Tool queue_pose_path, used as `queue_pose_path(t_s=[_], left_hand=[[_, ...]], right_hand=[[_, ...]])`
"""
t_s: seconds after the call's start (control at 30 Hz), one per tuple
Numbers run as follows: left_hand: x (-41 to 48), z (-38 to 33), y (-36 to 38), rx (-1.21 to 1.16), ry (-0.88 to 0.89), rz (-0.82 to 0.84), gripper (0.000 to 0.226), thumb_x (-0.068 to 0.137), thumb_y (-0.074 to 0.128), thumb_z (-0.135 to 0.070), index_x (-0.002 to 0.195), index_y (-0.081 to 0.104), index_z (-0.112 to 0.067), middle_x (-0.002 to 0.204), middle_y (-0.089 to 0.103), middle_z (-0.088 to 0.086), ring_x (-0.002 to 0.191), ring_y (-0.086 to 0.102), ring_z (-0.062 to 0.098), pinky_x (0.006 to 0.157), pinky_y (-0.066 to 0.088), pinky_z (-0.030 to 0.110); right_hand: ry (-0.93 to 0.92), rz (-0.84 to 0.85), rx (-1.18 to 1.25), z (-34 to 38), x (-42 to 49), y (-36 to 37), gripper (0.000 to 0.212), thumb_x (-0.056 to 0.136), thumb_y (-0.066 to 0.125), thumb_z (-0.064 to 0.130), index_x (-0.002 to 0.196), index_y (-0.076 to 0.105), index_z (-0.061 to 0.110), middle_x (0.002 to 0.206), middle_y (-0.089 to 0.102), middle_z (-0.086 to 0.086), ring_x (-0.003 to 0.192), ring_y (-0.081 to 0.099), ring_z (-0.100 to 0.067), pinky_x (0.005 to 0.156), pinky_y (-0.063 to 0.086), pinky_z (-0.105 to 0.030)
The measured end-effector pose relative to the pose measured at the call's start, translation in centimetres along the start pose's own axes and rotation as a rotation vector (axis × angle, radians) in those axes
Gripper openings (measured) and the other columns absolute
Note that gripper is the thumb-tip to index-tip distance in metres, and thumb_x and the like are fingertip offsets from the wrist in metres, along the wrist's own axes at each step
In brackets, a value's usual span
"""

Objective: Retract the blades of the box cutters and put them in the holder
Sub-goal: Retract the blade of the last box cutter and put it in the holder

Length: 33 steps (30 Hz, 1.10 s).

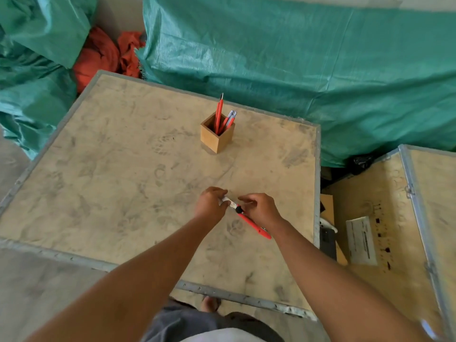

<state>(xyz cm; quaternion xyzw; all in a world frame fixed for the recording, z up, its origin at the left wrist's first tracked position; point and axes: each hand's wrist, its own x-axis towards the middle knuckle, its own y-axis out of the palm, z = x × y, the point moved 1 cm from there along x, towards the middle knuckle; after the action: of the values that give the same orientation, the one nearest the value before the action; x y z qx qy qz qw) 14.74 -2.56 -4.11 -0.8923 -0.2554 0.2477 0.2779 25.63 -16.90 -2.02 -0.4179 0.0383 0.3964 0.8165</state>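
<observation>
Head view: the left hand [211,202] pinches the blade end of a red box cutter [250,222]. The right hand [259,208] grips its body beside the left. The wooden holder [217,135] stands well beyond both hands.

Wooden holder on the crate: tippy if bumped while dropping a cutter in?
Probably somewhat: the wooden holder is small, taller than wide, and looks light. The cutters inside stick out well above its rim and lean, raising its balance. Its flat base should resist sliding.

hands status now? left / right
Left hand: fingers pinching the metal front end of the red box cutter.
Right hand: gripping the same cutter's body.
</observation>
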Motion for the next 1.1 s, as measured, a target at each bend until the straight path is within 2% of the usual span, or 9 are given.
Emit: queue_pose_path(t_s=[0.13,0.23,0.3,0.37,0.5,0.73,0.87,1.0,1.1], left_hand=[[1.1,1.1,0.9,0.108,0.020,0.005,0.034,0.085,0.073,-0.021,0.118,0.071,-0.018,0.125,0.059,0.005,0.115,0.054,0.028,0.093,0.047,0.032],[1.4,1.5,1.0,0.184,0.037,0.026,0.031,0.088,0.069,-0.025,0.119,0.071,-0.024,0.126,0.056,0.002,0.116,0.051,0.026,0.088,0.048,0.032],[1.4,1.6,1.0,0.201,0.049,0.031,0.032,0.088,0.069,-0.028,0.120,0.070,-0.026,0.126,0.055,0.001,0.116,0.052,0.026,0.088,0.049,0.034],[1.4,1.6,1.0,0.207,0.065,0.020,0.032,0.086,0.071,-0.030,0.119,0.071,-0.028,0.124,0.055,0.001,0.115,0.053,0.025,0.086,0.050,0.034],[1.0,1.9,0.6,0.172,0.108,0.008,0.031,0.082,0.076,-0.030,0.113,0.073,-0.029,0.119,0.057,0.001,0.110,0.056,0.023,0.083,0.051,0.032],[0.9,1.2,-2.4,0.056,0.252,0.000,0.031,0.078,0.081,-0.018,0.108,0.076,-0.026,0.114,0.058,0.003,0.085,0.057,0.015,0.080,0.056,0.036],[-0.1,-0.6,-5.1,-0.072,0.308,-0.133,0.032,0.080,0.081,-0.019,0.110,0.075,-0.025,0.121,0.060,0.002,0.096,0.060,0.013,0.075,0.053,0.024],[-3.0,-2.1,-6.7,-0.339,0.129,-0.127,0.036,0.085,0.076,-0.021,0.120,0.070,-0.022,0.124,0.062,-0.009,0.097,0.064,-0.001,0.072,0.050,0.006],[-5.7,-2.6,-6.8,-0.617,-0.042,0.069,0.042,0.091,0.068,-0.013,0.132,0.061,-0.016,0.120,0.071,-0.003,0.095,0.073,0.010,0.078,0.061,0.027]], right_hand=[[-0.014,0.075,0.004,-0.9,0.2,1.3,0.029,0.087,0.072,0.004,0.114,0.079,0.010,0.112,0.079,-0.007,0.103,0.074,-0.017,0.094,0.054,-0.016],[-0.017,0.079,0.001,-1.1,0.1,1.4,0.027,0.088,0.072,0.004,0.113,0.079,0.008,0.111,0.079,-0.006,0.098,0.071,-0.010,0.079,0.043,0.005],[-0.031,0.086,0.018,-1.1,0.0,1.3,0.025,0.088,0.071,0.002,0.111,0.079,0.006,0.108,0.078,-0.007,0.093,0.067,-0.007,0.075,0.041,0.007],[-0.027,0.107,0.038,-1.2,0.1,1.3,0.024,0.086,0.073,0.002,0.109,0.079,0.007,0.107,0.079,-0.007,0.092,0.069,-0.008,0.078,0.044,0.003],[-0.016,0.155,0.059,-1.0,-0.4,1.7,0.024,0.084,0.076,0.004,0.106,0.080,0.011,0.104,0.080,-0.006,0.097,0.074,-0.017,0.092,0.056,-0.024],[0.009,0.121,0.180,0.9,-1.4,0.9,0.018,0.087,0.075,0.012,0.104,0.079,0.017,0.102,0.079,0.001,0.096,0.073,-0.016,0.086,0.058,-0.028],[-0.021,0.024,0.297,2.8,-1.5,-1.0,0.017,0.089,0.075,0.012,0.104,0.079,0.019,0.105,0.078,0.001,0.094,0.073,-0.015,0.081,0.055,-0.024],[-0.094,-0.104,0.441,5.2,-1.4,-2.9,0.022,0.089,0.076,0.012,0.099,0.075,0.032,0.103,0.077,0.004,0.098,0.074,-0.014,0.088,0.061,-0.033],[-0.079,-0.192,0.617,7.1,-1.5,-4.0,0.019,0.089,0.076,0.011,0.106,0.075,0.021,0.105,0.077,-0.002,0.100,0.075,-0.020,0.084,0.065,-0.038]])
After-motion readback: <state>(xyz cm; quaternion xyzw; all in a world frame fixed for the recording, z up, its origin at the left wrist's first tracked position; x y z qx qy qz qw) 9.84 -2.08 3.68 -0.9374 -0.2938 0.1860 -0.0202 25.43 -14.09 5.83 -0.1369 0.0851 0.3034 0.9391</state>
